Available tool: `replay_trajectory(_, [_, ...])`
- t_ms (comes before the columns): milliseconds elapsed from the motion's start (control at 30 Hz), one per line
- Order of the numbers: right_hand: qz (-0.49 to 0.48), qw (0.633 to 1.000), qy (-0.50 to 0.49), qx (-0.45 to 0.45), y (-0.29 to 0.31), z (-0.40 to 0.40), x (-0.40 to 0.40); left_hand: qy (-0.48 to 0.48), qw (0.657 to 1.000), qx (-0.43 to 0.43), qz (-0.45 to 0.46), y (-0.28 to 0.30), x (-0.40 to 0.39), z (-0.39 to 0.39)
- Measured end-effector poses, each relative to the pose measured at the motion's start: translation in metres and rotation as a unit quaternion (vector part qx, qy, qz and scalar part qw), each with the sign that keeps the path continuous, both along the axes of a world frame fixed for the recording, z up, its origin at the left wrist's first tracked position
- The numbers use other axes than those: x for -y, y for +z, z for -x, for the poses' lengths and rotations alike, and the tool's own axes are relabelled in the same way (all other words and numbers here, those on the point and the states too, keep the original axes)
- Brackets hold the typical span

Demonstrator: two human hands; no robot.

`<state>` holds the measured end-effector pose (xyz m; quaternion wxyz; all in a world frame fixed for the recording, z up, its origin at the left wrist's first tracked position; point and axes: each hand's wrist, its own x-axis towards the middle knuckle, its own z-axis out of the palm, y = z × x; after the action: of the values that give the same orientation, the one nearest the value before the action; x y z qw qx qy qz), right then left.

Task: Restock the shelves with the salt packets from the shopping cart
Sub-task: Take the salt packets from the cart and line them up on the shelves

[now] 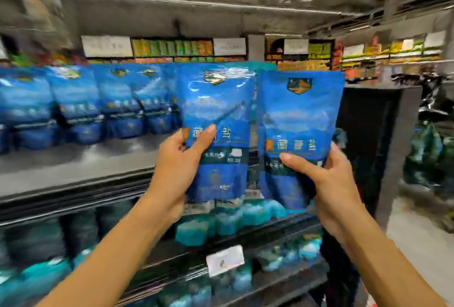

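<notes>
My left hand [177,166] grips the lower part of a blue salt packet [216,110], thumb across its front. Beside it, my right hand [329,178] holds a second blue salt packet [299,115] by its lower right corner. Both packets stand upright, side by side, in front of the grey shelf [73,169]. A row of several matching blue packets [81,105] stands at the back of that shelf to the left. The shopping cart is not in view.
Lower shelves hold teal packets [221,220] and a white price tag [224,260]. A dark shelf end panel [368,139] rises to the right, with an aisle floor [417,233] beyond. Colourful goods [172,47] fill distant shelves.
</notes>
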<state>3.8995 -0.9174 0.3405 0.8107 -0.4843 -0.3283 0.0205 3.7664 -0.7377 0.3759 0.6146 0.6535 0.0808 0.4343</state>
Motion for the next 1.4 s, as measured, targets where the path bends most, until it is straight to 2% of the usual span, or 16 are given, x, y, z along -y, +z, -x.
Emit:
replay_trajectory(167, [0.020, 0.991, 0.133, 0.007, 0.055, 0.019, -0.096, 0.099, 0.994, 0.011, 0.041, 0.043, -0.077, 0.062])
replay_trajectory(467, [0.081, 0.961, 0.265, 0.016, 0.098, 0.101, -0.280, 0.201, 0.976, -0.013, 0.081, 0.078, -0.225, 0.188])
replay_trajectory(767, [0.167, 0.943, 0.284, 0.044, 0.098, 0.174, -0.452, 0.254, 0.958, -0.023, 0.133, 0.064, -0.360, 0.266])
replay_trajectory(900, [0.214, 0.939, 0.264, 0.053, 0.091, 0.183, -0.494, 0.246, 0.957, -0.035, 0.149, 0.048, -0.392, 0.271])
replay_trajectory(1033, [0.209, 0.941, 0.261, 0.061, 0.088, 0.182, -0.510, 0.252, 0.960, -0.042, 0.115, 0.042, -0.408, 0.268])
replay_trajectory(1100, [0.222, 0.937, 0.251, 0.099, 0.086, 0.179, -0.510, 0.295, 0.949, -0.092, 0.056, 0.040, -0.410, 0.269])
replay_trajectory(1167, [0.266, 0.924, 0.226, 0.156, 0.087, 0.175, -0.507, 0.324, 0.922, -0.210, -0.028, 0.040, -0.409, 0.276])
replay_trajectory(1233, [0.319, 0.907, 0.191, 0.199, 0.088, 0.173, -0.504, 0.313, 0.899, -0.301, -0.052, 0.042, -0.404, 0.284])
replay_trajectory(1333, [0.372, 0.882, 0.132, 0.257, 0.087, 0.176, -0.501, 0.322, 0.877, -0.354, -0.038, 0.045, -0.399, 0.287])
replay_trajectory(1400, [0.394, 0.869, 0.102, 0.282, 0.086, 0.179, -0.500, 0.321, 0.878, -0.354, -0.039, 0.046, -0.394, 0.281])
